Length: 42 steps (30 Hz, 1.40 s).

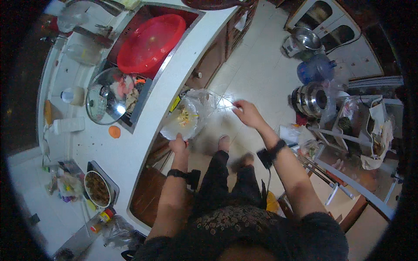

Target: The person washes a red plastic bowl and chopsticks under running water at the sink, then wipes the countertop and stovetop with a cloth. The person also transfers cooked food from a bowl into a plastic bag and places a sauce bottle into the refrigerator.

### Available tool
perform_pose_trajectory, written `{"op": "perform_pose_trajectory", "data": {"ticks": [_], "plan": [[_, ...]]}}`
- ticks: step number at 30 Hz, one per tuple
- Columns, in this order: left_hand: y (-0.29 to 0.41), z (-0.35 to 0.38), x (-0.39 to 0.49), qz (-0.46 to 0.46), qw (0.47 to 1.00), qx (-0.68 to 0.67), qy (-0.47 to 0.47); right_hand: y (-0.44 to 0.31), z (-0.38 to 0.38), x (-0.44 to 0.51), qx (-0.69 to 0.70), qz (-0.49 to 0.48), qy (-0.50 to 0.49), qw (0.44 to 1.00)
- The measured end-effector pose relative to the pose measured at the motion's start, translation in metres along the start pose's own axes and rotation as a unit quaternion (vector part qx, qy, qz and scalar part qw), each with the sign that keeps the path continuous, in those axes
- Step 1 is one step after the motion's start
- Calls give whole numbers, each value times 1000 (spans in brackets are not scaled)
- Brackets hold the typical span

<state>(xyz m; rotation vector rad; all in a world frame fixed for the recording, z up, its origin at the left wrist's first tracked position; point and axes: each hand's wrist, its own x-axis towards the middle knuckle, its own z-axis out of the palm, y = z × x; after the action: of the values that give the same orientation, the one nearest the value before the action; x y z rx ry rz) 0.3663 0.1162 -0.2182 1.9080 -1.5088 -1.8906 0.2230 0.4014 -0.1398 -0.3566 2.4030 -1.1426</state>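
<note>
My left hand [178,143] grips the near rim of a pale, wavy-edged dish [168,126], thumb on top. Small yellowish food pieces [184,118] lie in the dish's middle. It is held beside the counter edge, above the floor. Thin clear plastic [205,99] spreads from its far right side. My right hand [249,114] is out to the right, its fingertips pinched on the stretched end of this plastic. Whether the plastic covers the dish or lies beneath it, I cannot tell.
The white counter [150,130] runs along my left, with a red basin [152,42] in the sink, a glass lid [107,107] and a bowl of brown food [97,189]. Steel pots [310,99], a blue water jug [313,70] and a rack [346,130] stand to the right.
</note>
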Motion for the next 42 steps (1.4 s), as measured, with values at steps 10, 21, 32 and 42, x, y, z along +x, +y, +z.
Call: {"op": "perform_pose_trajectory", "data": {"ticks": [10, 21, 32, 42], "plan": [[8, 19, -22, 53, 997, -5, 52, 3, 142, 224, 60, -7, -203, 977], [-17, -1, -79, 21, 994, 55, 88, 82, 127, 149, -18, -169, -309, 936], [-10, -63, -169, 3, 998, 34, 54, 81, 104, 63, -65, -226, -399, 886], [-122, -114, -227, -112, 934, -273, 203, 33, 99, 124, -7, -106, -383, 917]]}}
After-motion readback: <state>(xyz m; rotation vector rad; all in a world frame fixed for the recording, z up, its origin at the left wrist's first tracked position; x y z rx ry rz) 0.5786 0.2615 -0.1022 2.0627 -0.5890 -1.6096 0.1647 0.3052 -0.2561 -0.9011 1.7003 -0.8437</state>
